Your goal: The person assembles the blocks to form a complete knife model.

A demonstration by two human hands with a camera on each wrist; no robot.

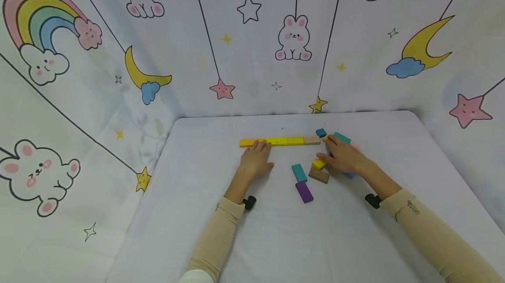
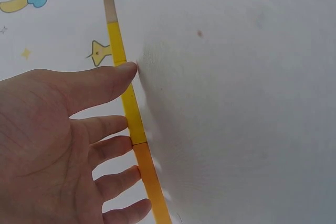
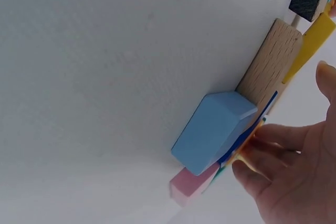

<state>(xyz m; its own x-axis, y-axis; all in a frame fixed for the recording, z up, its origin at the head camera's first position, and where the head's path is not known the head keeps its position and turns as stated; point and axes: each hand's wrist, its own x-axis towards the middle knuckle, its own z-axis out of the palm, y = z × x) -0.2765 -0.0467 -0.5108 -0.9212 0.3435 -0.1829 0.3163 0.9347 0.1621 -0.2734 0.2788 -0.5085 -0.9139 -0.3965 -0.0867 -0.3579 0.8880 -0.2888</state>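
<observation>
A straight row of end-to-end blocks lies near the table's far side: an orange block (image 1: 246, 143), yellow blocks (image 1: 295, 141) and a pale wooden block (image 1: 312, 140) at the right end. My left hand (image 1: 255, 159) rests along its near side, fingers extended and fingertips touching it in the left wrist view. Over a loose heap of blocks, my right hand (image 1: 347, 156) reaches with its fingertips at a small orange-yellow block (image 1: 325, 137). In the right wrist view its thumb stands apart from the fingers, which are partly hidden behind a light blue block (image 3: 207, 129).
Around the right hand lie a blue block (image 1: 321, 132), a teal block (image 1: 342, 137), a yellow block (image 1: 319, 163), a brown wooden block (image 1: 318, 175) and a pink block (image 3: 191, 186). Nearer me are another teal block (image 1: 299, 172) and a purple block (image 1: 304, 192). A patterned cloth hangs behind.
</observation>
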